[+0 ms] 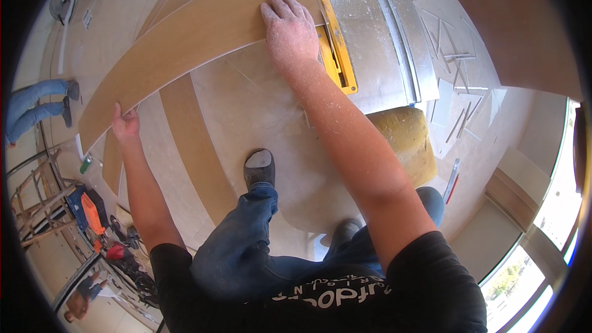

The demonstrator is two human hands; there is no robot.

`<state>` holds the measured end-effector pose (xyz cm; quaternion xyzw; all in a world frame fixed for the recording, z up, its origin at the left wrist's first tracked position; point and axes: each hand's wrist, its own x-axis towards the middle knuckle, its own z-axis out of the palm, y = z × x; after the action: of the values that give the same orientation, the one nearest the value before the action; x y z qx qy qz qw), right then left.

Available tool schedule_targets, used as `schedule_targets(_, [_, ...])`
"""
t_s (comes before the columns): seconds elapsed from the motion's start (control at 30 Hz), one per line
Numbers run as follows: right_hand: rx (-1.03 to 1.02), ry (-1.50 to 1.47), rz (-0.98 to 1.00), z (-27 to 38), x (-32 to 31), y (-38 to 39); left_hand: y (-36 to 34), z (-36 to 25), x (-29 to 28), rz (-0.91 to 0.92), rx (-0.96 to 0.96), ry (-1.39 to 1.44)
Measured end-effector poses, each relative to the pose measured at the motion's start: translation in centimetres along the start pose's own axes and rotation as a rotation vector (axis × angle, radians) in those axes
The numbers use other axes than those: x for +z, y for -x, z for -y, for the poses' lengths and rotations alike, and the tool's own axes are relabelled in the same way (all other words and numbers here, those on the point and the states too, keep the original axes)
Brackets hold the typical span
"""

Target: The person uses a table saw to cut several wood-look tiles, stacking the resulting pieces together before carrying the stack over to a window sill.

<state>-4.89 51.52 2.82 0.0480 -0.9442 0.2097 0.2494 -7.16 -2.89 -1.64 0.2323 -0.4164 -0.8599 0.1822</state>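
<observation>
A long tan wood board [185,43] runs from the far middle down to the left, its right end on the metal top of a table saw [382,55]. Supporting the board's near edge at the left, my left hand [126,124] has its thumb at the edge and its other fingers mostly hidden underneath. My right hand [293,34], dusted with pale powder, lies on the board's right end with its fingers stretched out. Just beside it is the saw's yellow insert plate [339,55]. No blade is plainly visible.
A second tan board [194,142] lies on the floor below. A yellowish block-shaped object [404,142] stands by the saw. Thin offcuts [459,55] litter the right floor. Another person's jeans-clad legs [40,98] show at left, near tools and an orange case [92,213].
</observation>
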Motion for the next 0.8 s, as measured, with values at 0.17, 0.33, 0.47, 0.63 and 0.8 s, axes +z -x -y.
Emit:
schedule_targets(0.17, [0.000,0.005,-0.006,0.2,-0.3,0.2,-0.1,-0.5,-0.7,0.008,-0.012,-0.016])
schedule_targets(0.33, [0.002,0.022,-0.007,0.0,-0.2,0.7,0.2,0.2,-0.8,-0.010,-0.025,-0.015])
schedule_targets(0.47, [0.001,0.009,-0.009,0.1,-0.3,0.9,0.3,-0.2,-1.1,-0.015,-0.033,0.002])
schedule_targets(0.63, [0.001,0.000,0.001,0.2,-0.4,1.0,0.6,-0.5,-1.4,0.006,-0.041,0.004])
schedule_targets(0.8, [0.005,0.015,0.019,0.2,-0.6,1.5,1.5,0.1,-1.0,0.005,-0.018,-0.015])
